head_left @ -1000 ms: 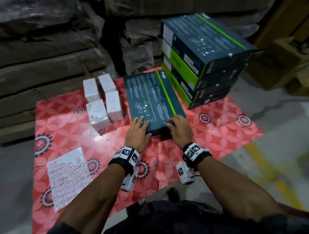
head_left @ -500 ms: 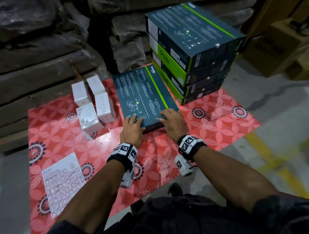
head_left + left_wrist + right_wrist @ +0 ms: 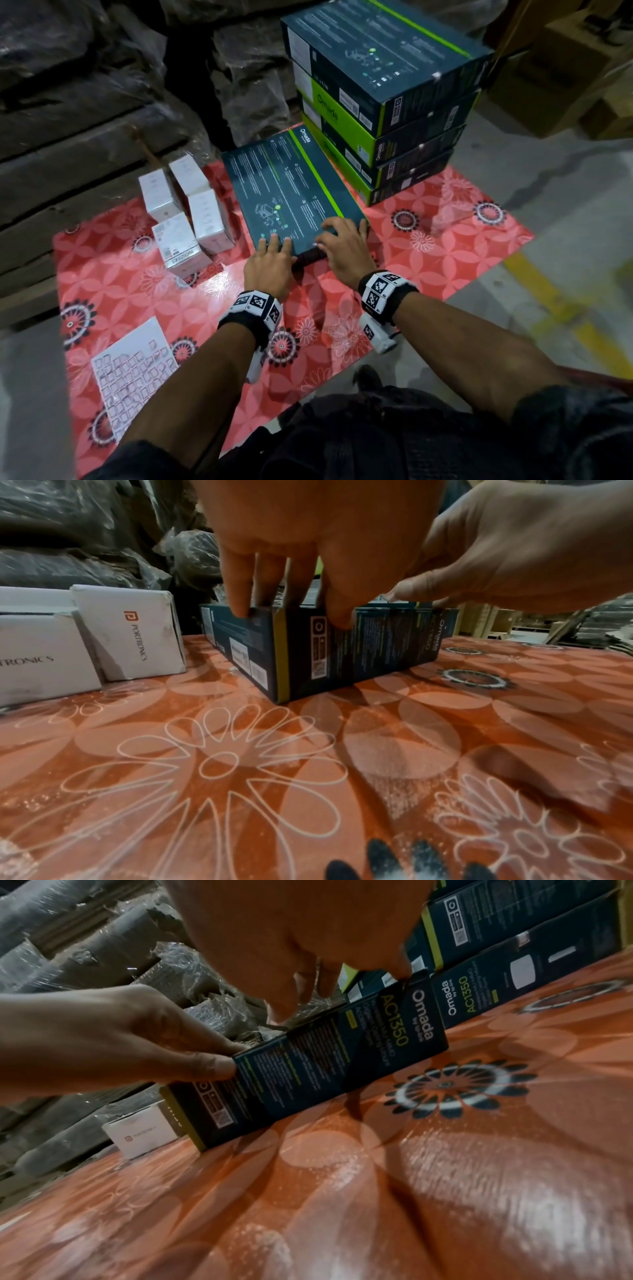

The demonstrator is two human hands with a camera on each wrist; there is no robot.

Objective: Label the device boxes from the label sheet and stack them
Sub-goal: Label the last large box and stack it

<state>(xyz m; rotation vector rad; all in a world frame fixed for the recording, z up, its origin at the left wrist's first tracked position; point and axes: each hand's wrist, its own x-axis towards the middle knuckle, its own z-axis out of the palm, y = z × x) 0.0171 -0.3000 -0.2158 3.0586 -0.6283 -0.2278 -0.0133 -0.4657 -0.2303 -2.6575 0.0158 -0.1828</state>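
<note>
A flat dark teal device box (image 3: 291,192) with a green stripe lies on the red flowered mat (image 3: 445,222). Both hands rest on its near end. My left hand (image 3: 270,263) lays straight fingers on the top, and in the left wrist view its thumb (image 3: 337,618) touches the front face of the box (image 3: 359,653). My right hand (image 3: 342,250) spreads its fingers over the top near the right corner. A stack of like boxes (image 3: 387,102) stands right behind. The white label sheet (image 3: 133,373) lies at the mat's near left.
Several small white boxes (image 3: 185,212) stand close to the left of the teal box. Wrapped dark pallets (image 3: 85,102) rise behind the mat. Concrete floor with a yellow line (image 3: 565,308) lies to the right, and brown cartons (image 3: 582,78) stand at the far right.
Both hands stay on the near end of the teal box. The head view has shifted, so the boxes and stack sit further left and lower in the picture.
</note>
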